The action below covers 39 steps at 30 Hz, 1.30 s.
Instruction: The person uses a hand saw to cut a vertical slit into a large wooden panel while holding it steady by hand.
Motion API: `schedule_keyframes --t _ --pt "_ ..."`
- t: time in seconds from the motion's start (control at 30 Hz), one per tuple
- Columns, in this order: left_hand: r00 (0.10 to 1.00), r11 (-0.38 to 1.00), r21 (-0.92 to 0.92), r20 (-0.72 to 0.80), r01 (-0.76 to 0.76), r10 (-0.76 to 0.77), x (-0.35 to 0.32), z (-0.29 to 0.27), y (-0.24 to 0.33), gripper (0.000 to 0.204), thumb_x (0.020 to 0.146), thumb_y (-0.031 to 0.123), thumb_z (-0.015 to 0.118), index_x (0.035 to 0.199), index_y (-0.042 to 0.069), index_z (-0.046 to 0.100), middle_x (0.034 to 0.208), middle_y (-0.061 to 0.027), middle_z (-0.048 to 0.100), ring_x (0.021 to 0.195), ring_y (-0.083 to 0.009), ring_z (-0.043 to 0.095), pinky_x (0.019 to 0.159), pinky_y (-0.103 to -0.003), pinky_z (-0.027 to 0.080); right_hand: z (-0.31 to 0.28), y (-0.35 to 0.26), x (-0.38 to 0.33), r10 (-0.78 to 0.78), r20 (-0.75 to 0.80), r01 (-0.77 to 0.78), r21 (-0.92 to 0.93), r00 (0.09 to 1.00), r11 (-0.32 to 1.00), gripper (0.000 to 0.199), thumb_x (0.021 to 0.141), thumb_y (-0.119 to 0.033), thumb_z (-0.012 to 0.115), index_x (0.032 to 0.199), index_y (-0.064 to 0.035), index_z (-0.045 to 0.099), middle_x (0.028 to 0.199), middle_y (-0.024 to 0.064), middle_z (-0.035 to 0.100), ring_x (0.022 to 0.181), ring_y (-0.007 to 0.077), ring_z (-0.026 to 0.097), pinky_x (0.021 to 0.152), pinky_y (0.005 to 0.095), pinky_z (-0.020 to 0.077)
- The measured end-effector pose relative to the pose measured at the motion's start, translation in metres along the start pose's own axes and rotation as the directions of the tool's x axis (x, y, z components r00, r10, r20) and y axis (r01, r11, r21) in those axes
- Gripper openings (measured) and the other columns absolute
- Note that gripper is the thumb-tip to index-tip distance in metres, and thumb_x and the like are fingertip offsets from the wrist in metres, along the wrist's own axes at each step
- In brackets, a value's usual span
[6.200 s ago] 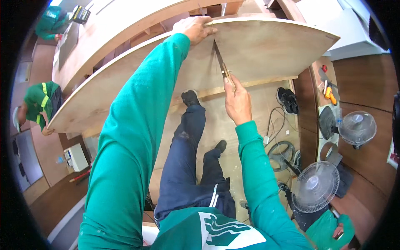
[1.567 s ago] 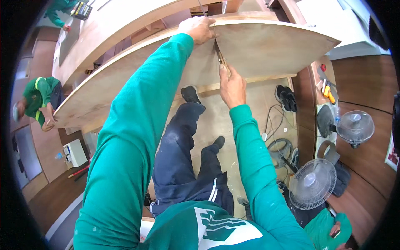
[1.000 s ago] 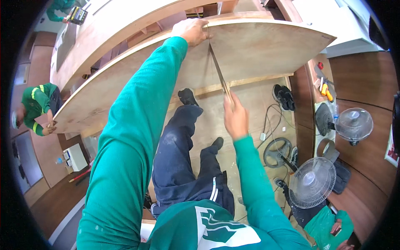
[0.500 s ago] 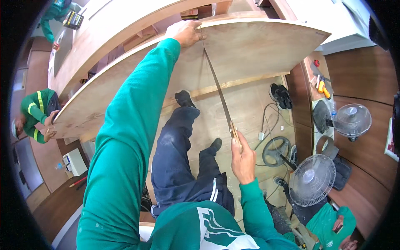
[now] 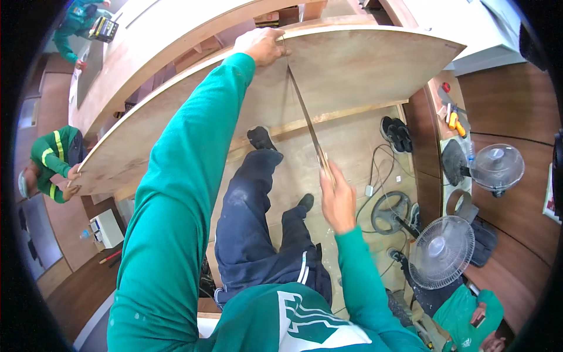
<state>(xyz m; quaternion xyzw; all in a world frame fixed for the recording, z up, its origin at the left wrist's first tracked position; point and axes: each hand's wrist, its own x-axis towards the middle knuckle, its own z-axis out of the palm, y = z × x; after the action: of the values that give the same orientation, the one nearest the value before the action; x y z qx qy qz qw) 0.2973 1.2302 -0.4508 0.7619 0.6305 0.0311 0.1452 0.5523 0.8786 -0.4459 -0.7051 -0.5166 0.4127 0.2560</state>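
A large plywood panel stands on edge, tilted, stretching across the view in front of me. My left hand is closed over its top edge, thumb and fingers right beside a thin cut line. In my right hand is the wooden handle of a handsaw, its narrow blade seen nearly edge-on. The far end of the blade meets the panel at the cut, just below and right of my left hand. The fingers on the handle are partly hidden and slightly blurred.
At the far left a co-worker holds the panel's end. Another person works at the top left; one more sits lower right. Fans, cables and black shoes are on the right. A workbench lies beyond the panel.
My right hand has moved forward and slightly left, pushing the saw toward the panel. My left hand has stayed at the edge.
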Motion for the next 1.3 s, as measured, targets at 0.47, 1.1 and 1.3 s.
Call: schedule_keyframes --t 0.47,1.1,1.3 --pt "1.000 1.000 0.000 -0.020 -0.010 0.010 0.002 0.002 0.003 0.075 0.100 0.060 0.083 0.161 0.018 0.072 0.140 -0.0189 0.083 0.131 -0.0412 0.078 0.113 -0.054 0.061 0.051 -0.042 0.147 -0.073 -0.018 0.073 0.007 0.997 0.997 0.058 0.118 -0.048 0.063 0.154 -0.0036 0.072 0.117 0.0394 0.079 0.117 0.0588 0.076 0.103 0.0604 0.0597" --pt "0.999 1.000 0.019 -0.032 -0.012 0.012 0.006 0.004 0.013 0.076 0.099 0.063 0.084 0.161 0.019 0.073 0.136 -0.0184 0.084 0.128 -0.0395 0.079 0.111 -0.052 0.061 0.018 0.004 0.087 -0.036 0.024 0.033 0.123 0.999 0.992 0.060 0.120 -0.044 0.062 0.157 0.0031 0.070 0.132 0.0373 0.079 0.127 0.0530 0.077 0.108 0.0528 0.0604" --pt "0.995 0.996 -0.081 0.103 0.021 -0.012 0.004 -0.008 0.015 0.080 0.098 0.064 0.084 0.159 0.014 0.073 0.132 -0.0169 0.086 0.128 -0.0371 0.079 0.110 -0.050 0.061 0.027 -0.024 0.126 -0.009 0.046 0.005 0.081 0.999 0.997 0.063 0.118 -0.046 0.063 0.155 0.0041 0.070 0.138 0.0379 0.077 0.132 0.0551 0.074 0.113 0.0553 0.0580"
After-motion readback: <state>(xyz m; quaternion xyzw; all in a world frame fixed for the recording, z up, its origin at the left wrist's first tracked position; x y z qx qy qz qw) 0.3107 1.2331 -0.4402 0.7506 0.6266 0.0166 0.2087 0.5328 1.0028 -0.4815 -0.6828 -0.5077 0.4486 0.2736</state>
